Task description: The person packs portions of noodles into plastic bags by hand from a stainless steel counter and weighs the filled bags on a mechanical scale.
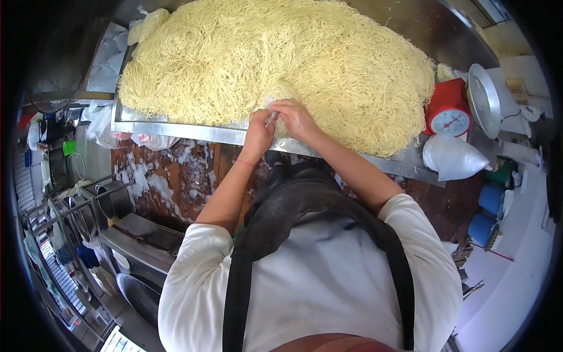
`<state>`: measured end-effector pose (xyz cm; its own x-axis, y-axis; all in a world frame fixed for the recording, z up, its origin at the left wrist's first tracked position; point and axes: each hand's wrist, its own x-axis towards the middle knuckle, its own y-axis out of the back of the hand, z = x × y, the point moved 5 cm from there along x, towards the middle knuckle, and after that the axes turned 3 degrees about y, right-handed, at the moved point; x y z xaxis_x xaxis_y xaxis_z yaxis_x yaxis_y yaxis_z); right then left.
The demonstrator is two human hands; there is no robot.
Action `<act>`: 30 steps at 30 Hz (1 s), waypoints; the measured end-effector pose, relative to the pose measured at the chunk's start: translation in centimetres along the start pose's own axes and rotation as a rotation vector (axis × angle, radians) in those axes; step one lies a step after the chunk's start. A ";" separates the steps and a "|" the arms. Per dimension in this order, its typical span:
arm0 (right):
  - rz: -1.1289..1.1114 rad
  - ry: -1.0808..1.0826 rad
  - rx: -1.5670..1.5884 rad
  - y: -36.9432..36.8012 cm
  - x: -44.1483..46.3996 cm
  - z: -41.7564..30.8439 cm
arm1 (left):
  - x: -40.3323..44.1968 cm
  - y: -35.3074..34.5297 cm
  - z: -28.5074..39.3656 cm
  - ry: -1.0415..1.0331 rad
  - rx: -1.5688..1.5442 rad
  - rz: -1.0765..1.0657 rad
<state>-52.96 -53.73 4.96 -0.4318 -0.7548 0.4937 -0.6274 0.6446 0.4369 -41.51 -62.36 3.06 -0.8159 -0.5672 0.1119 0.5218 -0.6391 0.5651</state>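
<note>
A large heap of pale yellow noodles (pixel 281 53) fills the metal tray table before me. At its near edge sits a clear plastic bag of noodles (pixel 280 91), its neck turned toward me. My left hand (pixel 259 130) is closed on the gathered neck of this bag. From the right, my right hand (pixel 295 119) pinches the same plastic, its fingertips close to the left hand's. The fingers partly hide the bag's neck, so I cannot tell whether it is knotted.
A red dial scale (pixel 448 108) stands right of the heap, with a round metal pan (pixel 484 101) beside it. A filled white plastic bag (pixel 454 157) lies at the table's right end. Below, the brown floor (pixel 170 176) has white foam patches. Metal equipment (pixel 143 240) stands at left.
</note>
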 end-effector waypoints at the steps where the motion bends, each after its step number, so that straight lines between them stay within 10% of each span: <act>1: 0.042 0.041 0.007 0.1 -0.4 -0.4 | 0.0 -0.3 -0.7 -0.028 0.012 0.033; 13: 0.001 -0.481 0.003 -1.0 1.9 1.5 | 0.1 0.3 0.7 0.020 -0.054 0.098; 23: -0.037 -0.443 0.277 -1.0 0.3 1.5 | -0.5 0.0 -1.7 0.371 -0.229 0.048; 28: -0.208 -0.574 0.092 -1.0 2.9 1.1 | -0.2 -0.5 -2.1 0.230 -0.206 0.096; 30: -0.206 -0.262 0.056 -1.1 2.4 0.7 | -0.2 -0.5 -2.1 0.281 -0.213 0.088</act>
<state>-53.71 -56.31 5.13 -0.4402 -0.8784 0.1859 -0.7500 0.4736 0.4618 -41.10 -63.07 1.02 -0.6806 -0.7267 -0.0932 0.6513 -0.6584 0.3772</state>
